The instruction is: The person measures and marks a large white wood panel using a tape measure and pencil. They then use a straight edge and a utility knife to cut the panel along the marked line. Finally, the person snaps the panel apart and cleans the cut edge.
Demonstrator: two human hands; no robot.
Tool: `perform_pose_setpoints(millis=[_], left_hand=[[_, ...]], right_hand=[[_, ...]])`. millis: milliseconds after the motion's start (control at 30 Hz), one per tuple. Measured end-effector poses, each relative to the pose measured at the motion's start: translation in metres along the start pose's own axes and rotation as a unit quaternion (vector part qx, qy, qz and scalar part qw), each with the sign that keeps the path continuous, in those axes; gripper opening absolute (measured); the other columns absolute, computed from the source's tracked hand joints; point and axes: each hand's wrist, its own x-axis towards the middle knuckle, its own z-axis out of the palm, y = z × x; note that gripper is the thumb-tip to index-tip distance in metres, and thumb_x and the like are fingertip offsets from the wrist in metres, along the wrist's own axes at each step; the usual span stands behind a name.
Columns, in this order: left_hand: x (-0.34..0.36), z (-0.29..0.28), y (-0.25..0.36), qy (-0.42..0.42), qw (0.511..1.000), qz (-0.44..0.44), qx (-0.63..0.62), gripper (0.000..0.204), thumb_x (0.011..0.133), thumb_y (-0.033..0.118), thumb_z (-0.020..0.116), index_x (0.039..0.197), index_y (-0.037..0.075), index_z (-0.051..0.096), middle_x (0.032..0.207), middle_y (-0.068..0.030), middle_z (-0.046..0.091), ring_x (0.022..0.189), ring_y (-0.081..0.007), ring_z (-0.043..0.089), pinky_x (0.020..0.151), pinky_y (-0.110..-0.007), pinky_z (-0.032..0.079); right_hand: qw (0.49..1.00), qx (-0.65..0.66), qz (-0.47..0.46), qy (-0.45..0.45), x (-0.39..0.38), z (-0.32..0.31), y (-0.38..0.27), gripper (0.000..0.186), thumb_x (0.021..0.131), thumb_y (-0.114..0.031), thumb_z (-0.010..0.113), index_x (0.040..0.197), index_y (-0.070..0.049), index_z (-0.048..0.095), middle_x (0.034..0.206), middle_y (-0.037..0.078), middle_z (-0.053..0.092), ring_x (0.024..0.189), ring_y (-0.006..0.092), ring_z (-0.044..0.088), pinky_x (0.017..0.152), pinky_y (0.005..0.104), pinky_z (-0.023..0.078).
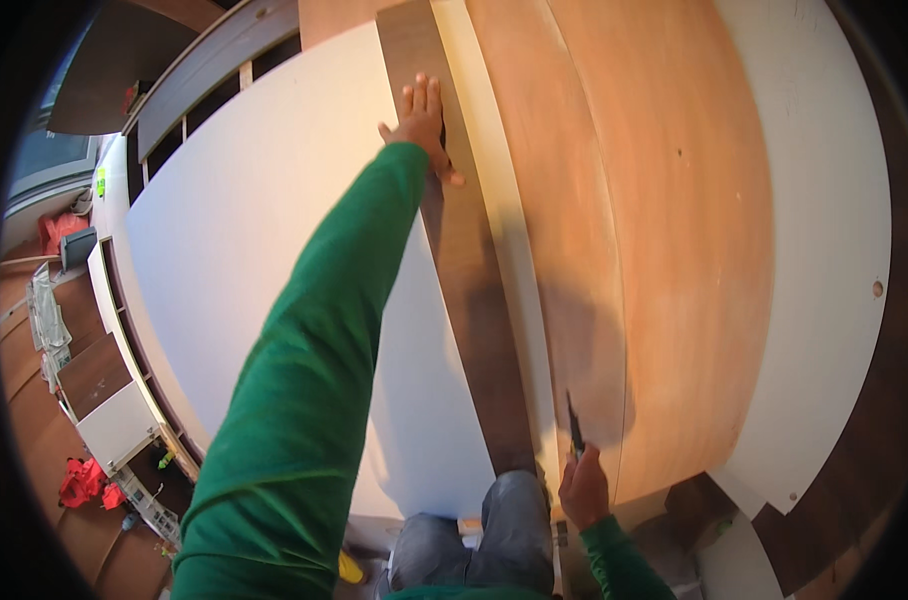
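Note:
My left hand [419, 125], fingers spread, presses on a long dark brown strip [479, 360] at its upper part, my green sleeve stretched across a white board [254, 170]. A narrow pale strip [506, 230] runs just right of the dark one, with light wooden panels [684, 250] beside it. Low on the right, my right hand [584, 480] grips a thin dark pointed tool that looks like a knife [574, 420], its tip upward over the wooden panel.
My grey-trousered legs [454, 550] are at the near edge. A white panel [824, 250] lies at the right. At the left are a slotted frame [114, 300], red items [82, 485], stacked boards and scattered things on a brown floor [44, 550].

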Motion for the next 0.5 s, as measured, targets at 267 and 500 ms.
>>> perform_pose_setpoints(millis=[267, 500], left_hand=[[-0.003, -0.012, 0.000, -0.020, 0.999, 0.012, -0.034, 0.167, 0.039, 0.034, 0.101, 0.158, 0.014, -0.013, 0.167, -0.0004, -0.015, 0.155, -0.0234, -0.005, 0.111, -0.072, 0.026], [-0.002, -0.009, -0.001, -0.020, 0.999, 0.011, -0.048, 0.164, 0.040, 0.033, 0.101, 0.159, 0.015, -0.011, 0.167, 0.0005, -0.014, 0.155, -0.0231, -0.004, 0.113, -0.069, 0.028]], right_hand=[[0.934, 0.192, -0.230, 0.192, 0.347, -0.047, -0.214, 0.023, 0.101, -0.018, 0.047, 0.113, 0.002, 0.047, 0.088, 0.029, 0.062, 0.083, 0.0500, 0.060, 0.069, 0.0528, 0.048], [0.949, 0.157, -0.215, 0.167, 0.483, -0.068, -0.375, 0.034, 0.101, -0.024, 0.049, 0.106, 0.010, 0.047, 0.097, 0.038, 0.064, 0.095, 0.0510, 0.065, 0.081, 0.0543, 0.052]])
